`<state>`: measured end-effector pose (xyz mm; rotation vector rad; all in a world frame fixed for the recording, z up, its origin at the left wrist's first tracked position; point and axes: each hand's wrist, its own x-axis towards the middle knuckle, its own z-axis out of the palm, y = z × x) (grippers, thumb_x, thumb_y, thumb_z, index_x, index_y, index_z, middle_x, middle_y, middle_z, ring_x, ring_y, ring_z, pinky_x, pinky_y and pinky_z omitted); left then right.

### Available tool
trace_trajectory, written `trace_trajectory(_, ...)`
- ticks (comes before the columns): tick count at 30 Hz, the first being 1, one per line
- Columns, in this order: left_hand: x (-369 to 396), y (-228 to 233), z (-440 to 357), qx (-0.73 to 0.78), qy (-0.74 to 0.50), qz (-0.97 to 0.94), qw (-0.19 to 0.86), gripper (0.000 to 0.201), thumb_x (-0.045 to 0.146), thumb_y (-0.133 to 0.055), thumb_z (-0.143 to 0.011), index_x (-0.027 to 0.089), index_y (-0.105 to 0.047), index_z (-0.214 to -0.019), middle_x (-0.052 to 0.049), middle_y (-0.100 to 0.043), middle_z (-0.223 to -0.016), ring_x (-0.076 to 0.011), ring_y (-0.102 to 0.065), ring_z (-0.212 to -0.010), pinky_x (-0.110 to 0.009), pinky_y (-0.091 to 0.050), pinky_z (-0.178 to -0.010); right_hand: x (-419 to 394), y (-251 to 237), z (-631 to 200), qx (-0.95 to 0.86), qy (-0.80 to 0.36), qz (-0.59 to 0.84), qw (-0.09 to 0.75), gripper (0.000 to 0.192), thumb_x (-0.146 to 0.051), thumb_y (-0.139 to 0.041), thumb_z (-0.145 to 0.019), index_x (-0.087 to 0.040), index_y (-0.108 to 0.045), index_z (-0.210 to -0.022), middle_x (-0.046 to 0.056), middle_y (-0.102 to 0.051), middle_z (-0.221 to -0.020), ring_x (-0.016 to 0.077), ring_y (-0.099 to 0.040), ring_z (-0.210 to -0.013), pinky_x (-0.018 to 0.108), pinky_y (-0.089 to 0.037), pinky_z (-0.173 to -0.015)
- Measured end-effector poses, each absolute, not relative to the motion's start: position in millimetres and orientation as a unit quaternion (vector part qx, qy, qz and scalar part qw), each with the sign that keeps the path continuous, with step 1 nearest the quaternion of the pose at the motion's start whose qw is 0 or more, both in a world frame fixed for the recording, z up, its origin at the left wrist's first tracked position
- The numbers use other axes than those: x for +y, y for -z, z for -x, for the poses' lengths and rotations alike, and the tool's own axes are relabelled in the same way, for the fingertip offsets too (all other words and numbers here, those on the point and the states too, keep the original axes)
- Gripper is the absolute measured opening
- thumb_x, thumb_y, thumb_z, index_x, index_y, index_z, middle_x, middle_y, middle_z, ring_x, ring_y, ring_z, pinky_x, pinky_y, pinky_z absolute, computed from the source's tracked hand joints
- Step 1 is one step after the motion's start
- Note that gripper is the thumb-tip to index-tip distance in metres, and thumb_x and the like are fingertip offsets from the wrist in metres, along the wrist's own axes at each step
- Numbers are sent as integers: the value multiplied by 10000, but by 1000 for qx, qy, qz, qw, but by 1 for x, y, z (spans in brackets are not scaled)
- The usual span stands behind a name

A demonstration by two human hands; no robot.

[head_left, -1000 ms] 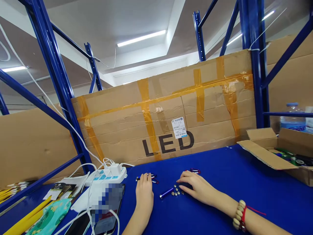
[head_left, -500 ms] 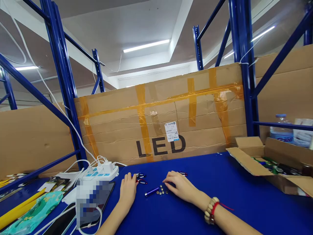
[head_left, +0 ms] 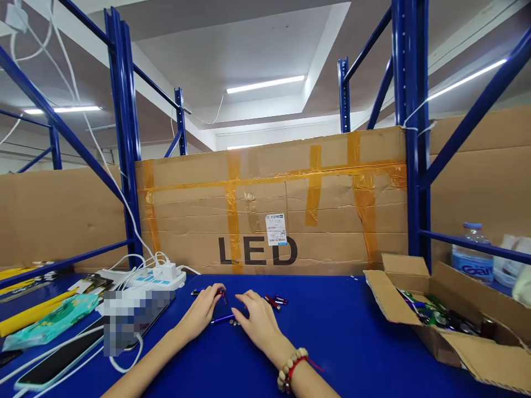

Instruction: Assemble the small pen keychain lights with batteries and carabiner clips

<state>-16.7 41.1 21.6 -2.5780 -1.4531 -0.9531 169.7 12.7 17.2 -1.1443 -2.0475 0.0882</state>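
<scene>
— Blue cloth-covered bench (head_left: 352,342), head view: what is in hand?

— Left hand (head_left: 202,312) rests, fingers loosely curled, by a small purple metal torch (head_left: 222,319); right hand (head_left: 257,326) lies flat over tiny silver button cells (head_left: 234,323), grip unclear. Sorting step, I judge; next needs a fine pinch.

Cardboard panel (head_left: 290,210) standing along the desk's far edge: large black capitals "LED" (head_left: 257,251) printed low on its face. White sticker label (head_left: 276,229) pasted just above the letter "E": small print, too fine to read. Water bottle (head_left: 470,257) at the desk's far right corner: blue label lettering, not legible.
</scene>
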Motion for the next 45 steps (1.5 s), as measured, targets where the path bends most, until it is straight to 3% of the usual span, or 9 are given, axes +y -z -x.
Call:
trace_trajectory(9,25,-26,-19,-384,346,853,-71,244,176,-268,-911,210,-450,-1071,-56,-580,-1052,-154,-548,-989,-292,-429,-893,19,-20,-172,-803,-29,437,404,207,-178,-492,-845,-193,-660,-965,69,-672,-951,205,-635,-865,289,-488,-750)
trace_trajectory(16,26,-27,-15,-357,368,857,-59,219,209,-275,-931,182,-449,-1060,-73,-574,-1056,-148,-549,-993,-276,-413,-899,21,-18,-178,-805,-9,394,443,226,-181,-478,-862,-171,-671,-979,77,-682,-986,198,-634,-897,307,-486,-805)
trace_trajectory(22,24,-23,-5,-440,364,820,-26,237,339,-278,-944,205,-470,-975,-7,-615,-862,-146,-591,-785,-247,-447,-731,17,-18,-167,-804,23,373,464,219,-197,-498,-858,-191,-678,-982,65,-681,-1029,191,-638,-918,307,-490,-822)
trace_trajectory(28,31,-17,-3,-453,354,817,-38,268,312,-362,-908,194,-535,-741,-17,-605,-751,-179,-567,-774,-264,-423,-714,17,-14,-161,-819,35,390,420,164,-211,-539,-841,-204,-691,-903,34,-713,-897,168,-660,-788,268,-505,-729)
trace_trajectory(34,31,-15,-1,-444,341,827,-51,246,288,-316,-930,214,-548,-894,-10,-631,-860,-168,-576,-814,-244,-414,-718,19,-11,-165,-812,47,408,415,247,-259,-511,-869,-192,-624,-1078,55,-673,-975,161,-637,-814,265,-493,-741)
trace_trajectory(38,31,-16,0,-444,340,828,-48,250,278,-307,-934,216,-545,-887,-13,-626,-845,-177,-573,-811,-248,-412,-707,18,-11,-164,-831,63,401,380,268,-238,-482,-883,-169,-600,-1113,72,-649,-941,190,-615,-845,286,-473,-747)
trace_trajectory(45,33,-16,-1,-428,345,833,-60,284,269,-281,-939,212,-536,-829,-6,-614,-797,-166,-568,-748,-241,-413,-676,11,-14,-160,-847,69,407,334,230,-250,-408,-917,-155,-615,-954,39,-607,-748,163,-572,-657,258,-441,-623)
